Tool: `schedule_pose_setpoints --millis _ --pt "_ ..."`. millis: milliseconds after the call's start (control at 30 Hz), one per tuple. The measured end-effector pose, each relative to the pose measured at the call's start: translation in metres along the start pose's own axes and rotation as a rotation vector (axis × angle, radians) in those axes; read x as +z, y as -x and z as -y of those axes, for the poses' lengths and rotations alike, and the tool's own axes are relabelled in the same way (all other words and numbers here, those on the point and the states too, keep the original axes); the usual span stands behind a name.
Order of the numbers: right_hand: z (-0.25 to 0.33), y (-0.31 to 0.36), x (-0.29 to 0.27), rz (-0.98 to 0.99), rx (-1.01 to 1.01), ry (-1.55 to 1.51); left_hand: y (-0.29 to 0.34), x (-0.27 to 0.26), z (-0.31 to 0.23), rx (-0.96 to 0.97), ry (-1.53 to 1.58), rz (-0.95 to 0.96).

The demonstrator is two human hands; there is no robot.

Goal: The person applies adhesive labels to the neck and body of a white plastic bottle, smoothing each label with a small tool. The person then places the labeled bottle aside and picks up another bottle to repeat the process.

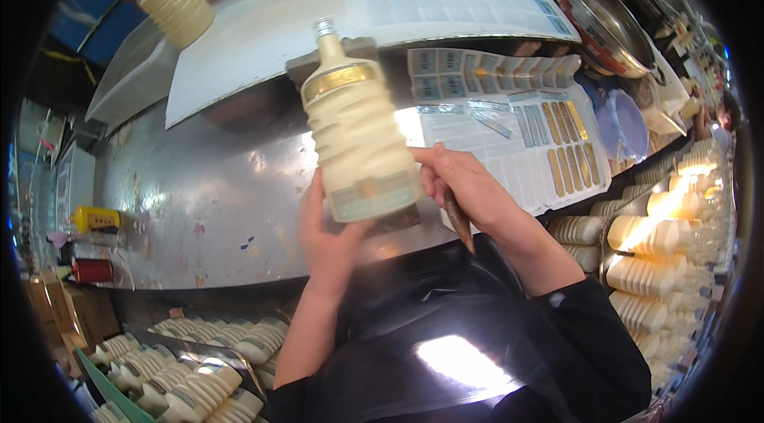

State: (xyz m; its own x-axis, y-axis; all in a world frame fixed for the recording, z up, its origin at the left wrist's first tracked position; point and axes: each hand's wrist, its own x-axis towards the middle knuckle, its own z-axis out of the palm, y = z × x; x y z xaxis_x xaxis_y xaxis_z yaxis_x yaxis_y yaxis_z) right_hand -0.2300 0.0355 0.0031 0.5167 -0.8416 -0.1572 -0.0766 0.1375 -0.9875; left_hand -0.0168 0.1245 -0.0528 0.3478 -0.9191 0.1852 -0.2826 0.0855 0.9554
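A cream bottle with wavy ridged sides leans over the table, its silvery threaded neck pointing away from me. It carries a gold band label at the shoulder and a pale blue-green label near its base. My left hand grips the bottle at its lower end, the fingers partly hidden behind it and slightly blurred. At the bottle's lower right side, my right hand has its index finger stretched to the bottle's edge. A pointed brown stick-like tool is held in its curled fingers, tip toward me.
Sheets of blue-grey labels and gold label strips lie to the right on a metal table. A white board spans the back. Ridged bottles stand far left; many lie in crates at both sides. A pan sits far right.
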Motion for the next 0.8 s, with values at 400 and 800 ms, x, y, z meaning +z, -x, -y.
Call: schedule_pose_setpoints --millis 400,800 --pt "0.007 0.002 0.0 0.041 0.07 -0.007 0.002 -0.003 0.003 -0.087 0.106 0.086" --pt "-0.019 -0.003 0.014 -0.086 0.116 0.142 0.002 0.017 0.01 -0.045 0.308 0.027"
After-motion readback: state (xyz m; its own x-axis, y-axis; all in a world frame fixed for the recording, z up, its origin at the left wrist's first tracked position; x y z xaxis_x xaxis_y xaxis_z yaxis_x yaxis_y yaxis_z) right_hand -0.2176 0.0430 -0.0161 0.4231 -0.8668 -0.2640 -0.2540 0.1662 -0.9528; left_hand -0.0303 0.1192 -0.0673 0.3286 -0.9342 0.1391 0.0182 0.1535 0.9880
